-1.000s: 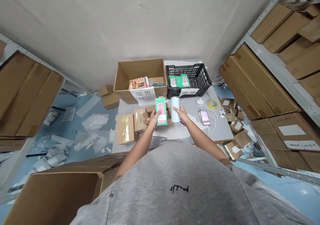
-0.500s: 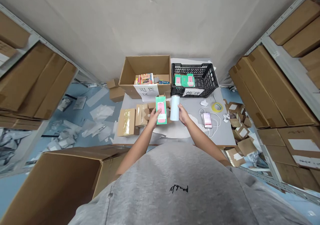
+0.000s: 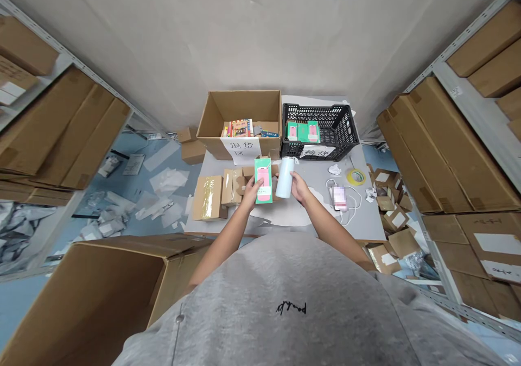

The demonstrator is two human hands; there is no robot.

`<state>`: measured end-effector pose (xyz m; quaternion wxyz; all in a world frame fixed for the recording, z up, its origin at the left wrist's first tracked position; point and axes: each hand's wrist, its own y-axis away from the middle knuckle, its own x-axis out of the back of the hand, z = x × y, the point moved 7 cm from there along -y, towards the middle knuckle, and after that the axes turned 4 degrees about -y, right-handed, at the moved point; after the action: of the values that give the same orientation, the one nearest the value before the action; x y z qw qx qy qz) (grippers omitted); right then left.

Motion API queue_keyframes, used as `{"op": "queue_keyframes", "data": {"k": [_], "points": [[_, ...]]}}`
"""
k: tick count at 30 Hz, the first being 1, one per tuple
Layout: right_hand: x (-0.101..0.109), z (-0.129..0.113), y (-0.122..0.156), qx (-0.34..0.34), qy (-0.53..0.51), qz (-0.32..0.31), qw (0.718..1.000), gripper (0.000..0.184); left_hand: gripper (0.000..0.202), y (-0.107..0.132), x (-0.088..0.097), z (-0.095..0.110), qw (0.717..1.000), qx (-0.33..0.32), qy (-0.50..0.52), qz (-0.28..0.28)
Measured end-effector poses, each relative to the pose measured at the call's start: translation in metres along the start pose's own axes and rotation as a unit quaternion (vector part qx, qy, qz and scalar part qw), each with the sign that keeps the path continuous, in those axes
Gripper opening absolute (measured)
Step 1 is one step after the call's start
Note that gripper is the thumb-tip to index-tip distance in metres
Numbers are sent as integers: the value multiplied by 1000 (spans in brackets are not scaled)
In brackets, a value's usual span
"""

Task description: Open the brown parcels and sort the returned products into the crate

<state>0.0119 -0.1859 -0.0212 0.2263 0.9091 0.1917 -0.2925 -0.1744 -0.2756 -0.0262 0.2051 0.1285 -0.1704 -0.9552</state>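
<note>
My left hand [image 3: 251, 193] grips a green box [image 3: 264, 173] with a pink bottle picture on its front, held upright over the table. Its top flap stands up. My right hand [image 3: 299, 188] is wrapped round the side of a light blue bottle [image 3: 286, 177], which tilts slightly and has a small pale strap at its top. Box and bottle are side by side with a narrow gap. Behind them are a cardboard box [image 3: 205, 117] holding books and a black plastic crate [image 3: 345, 130] holding several similar green boxes [image 3: 302, 132].
Taped cartons [image 3: 208, 197] stand on the table's left. A phone [image 3: 339, 197] with a white cable and yellow tape [image 3: 356, 177] lie at right. A large open carton [image 3: 118, 290] is at my left side. Shelves [image 3: 468, 102] with cartons flank both sides.
The bottle has tilted, its base swinging slightly left, and a strap now shows at its top. The green box stays in my left hand. The whole view has shifted a little.
</note>
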Motion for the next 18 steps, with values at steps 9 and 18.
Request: {"op": "queue_keyframes", "data": {"k": [9, 18], "points": [[0, 4, 2, -4, 32, 34, 999, 54, 67, -2, -2, 4, 1000, -4, 0, -12], [1, -1, -2, 7, -4, 43, 999, 46, 70, -12, 3, -3, 1000, 2, 3, -27]]}}
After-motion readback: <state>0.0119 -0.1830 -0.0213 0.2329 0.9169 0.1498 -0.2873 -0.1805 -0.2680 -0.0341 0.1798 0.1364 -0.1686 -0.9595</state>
